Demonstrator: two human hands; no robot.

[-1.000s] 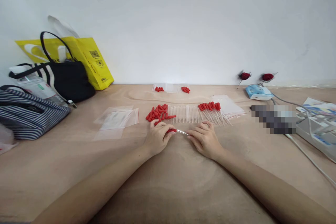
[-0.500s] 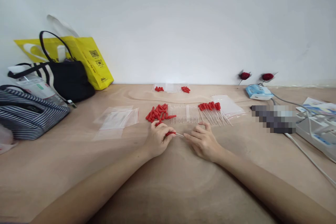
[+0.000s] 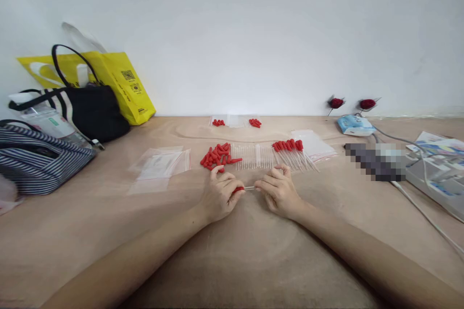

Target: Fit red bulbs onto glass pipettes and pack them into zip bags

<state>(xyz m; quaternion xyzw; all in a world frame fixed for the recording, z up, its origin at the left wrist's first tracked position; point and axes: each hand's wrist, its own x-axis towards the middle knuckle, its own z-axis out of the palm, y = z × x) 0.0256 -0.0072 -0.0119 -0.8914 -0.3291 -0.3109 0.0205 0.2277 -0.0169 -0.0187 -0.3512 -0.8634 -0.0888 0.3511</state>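
Note:
My left hand (image 3: 223,195) is closed, pinching a red rubber dropper bulb (image 3: 238,189) between thumb and fingertips. A thin clear dropper tube (image 3: 250,188) runs level from the bulb to my right hand (image 3: 277,192), whose fingertips are shut on its other end. How deep the tube sits in the bulb is hidden by my fingers. Just beyond my left hand lies a pile of loose red bulbs (image 3: 216,155). Beside it is a row of clear tubes (image 3: 250,157). To the right, several tubes with red bulbs on them (image 3: 289,146) lie fanned out.
Flat clear bags (image 3: 159,169) lie at left, and another clear bag (image 3: 315,145) at right. Small groups of red bulbs (image 3: 254,123) rest near the wall. Bags (image 3: 105,111) stand far left; a blue tissue pack (image 3: 355,126) and a power strip (image 3: 431,174) are at right.
The tube between my hands has swung from slanting down to the right to nearly level. Both hands have shifted slightly; each keeps its hold.

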